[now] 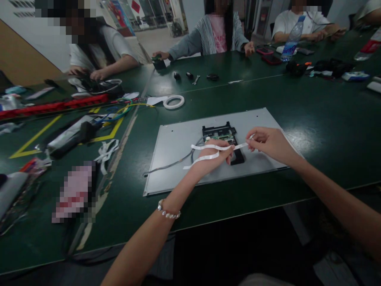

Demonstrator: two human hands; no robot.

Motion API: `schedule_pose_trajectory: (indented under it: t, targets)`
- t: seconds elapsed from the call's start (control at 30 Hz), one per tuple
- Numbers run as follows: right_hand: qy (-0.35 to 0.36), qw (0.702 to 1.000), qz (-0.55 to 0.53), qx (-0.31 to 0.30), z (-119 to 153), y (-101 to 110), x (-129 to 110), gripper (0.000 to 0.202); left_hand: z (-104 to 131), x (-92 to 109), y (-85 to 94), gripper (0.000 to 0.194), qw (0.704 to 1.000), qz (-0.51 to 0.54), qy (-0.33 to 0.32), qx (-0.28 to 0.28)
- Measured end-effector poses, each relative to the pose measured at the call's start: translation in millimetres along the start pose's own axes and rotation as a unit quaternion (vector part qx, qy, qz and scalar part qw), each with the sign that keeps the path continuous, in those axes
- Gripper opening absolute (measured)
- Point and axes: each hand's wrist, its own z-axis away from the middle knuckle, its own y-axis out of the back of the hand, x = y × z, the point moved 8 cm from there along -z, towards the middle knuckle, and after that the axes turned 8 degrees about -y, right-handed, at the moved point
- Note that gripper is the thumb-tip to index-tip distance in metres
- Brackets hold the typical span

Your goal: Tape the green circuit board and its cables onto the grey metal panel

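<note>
Our right hand (268, 143) pinches one end of a white tape strip (212, 147) in a fingertip grip, while our left hand (216, 155) grasps the same strip further along, its loose tail looping over the back of that hand. Directly beneath both grips lies a grey metal panel (175, 151) carrying a black bracket with a green circuit board (222, 137), flat on the dark green desk (327, 131). Beyond the grips, towards the seated people, a white tape roll (174, 101) rests on the desk.

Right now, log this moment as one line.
left hand: pinches white strip | right hand: pulls strip's other end | below: grey panel with circuit board | green table
</note>
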Motion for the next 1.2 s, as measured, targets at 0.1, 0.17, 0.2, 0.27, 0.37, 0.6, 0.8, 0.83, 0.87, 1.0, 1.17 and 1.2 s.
schedule_pose_trajectory:
  t: [0.1, 0.17, 0.2, 0.27, 0.37, 0.6, 0.8, 0.83, 0.87, 1.0, 1.17, 1.2]
  targets:
    - [-0.001, 0.997, 0.065, 0.046, 6, -2, 6, 0.012, 2, 1, -5.7, 0.040, 0.993, -0.118, 0.014, 0.015]
    - [0.009, 0.993, 0.103, 0.065, 7, -4, 6, 0.011, 3, 4, -7.4, 0.035, 0.980, -0.197, 0.022, 0.027]
    - [0.015, 0.991, 0.116, 0.070, 7, -6, 5, 0.011, 4, 5, -7.9, 0.034, 0.972, -0.231, 0.030, 0.030]
    - [0.024, 0.987, 0.138, 0.077, 8, -9, 4, 0.011, 4, 6, -8.5, 0.034, 0.957, -0.285, 0.044, 0.028]
    - [0.027, 0.981, 0.181, 0.069, 8, -14, 5, 0.012, 4, 7, -10.5, 0.034, 0.941, -0.334, 0.049, 0.012]
    - [0.024, 0.942, 0.333, 0.044, 8, -29, 5, 0.015, 3, 3, -15.3, 0.035, 0.931, -0.362, 0.052, -0.008]
    - [-0.021, 0.922, 0.382, 0.059, 7, -27, 11, 0.017, 4, 2, -8.1, 0.035, 0.925, -0.373, 0.070, -0.006]
    - [-0.030, 0.918, 0.390, 0.065, 7, -25, 13, 0.018, 5, 2, -7.2, 0.036, 0.924, -0.376, 0.070, -0.009]
    - [-0.037, 0.914, 0.398, 0.070, 7, -23, 15, 0.019, 5, 2, -6.4, 0.037, 0.922, -0.380, 0.070, -0.014]
    - [-0.046, 0.904, 0.416, 0.087, 9, -12, 20, 0.018, 6, 3, -3.1, 0.041, 0.913, -0.401, 0.073, -0.032]
    - [-0.040, 0.909, 0.396, 0.121, 10, 0, 21, 0.013, 8, 11, -3.0, 0.036, 0.898, -0.432, 0.058, -0.064]
    - [-0.036, 0.915, 0.381, 0.128, 11, 2, 20, 0.011, 9, 13, -4.2, 0.034, 0.896, -0.434, 0.055, -0.075]
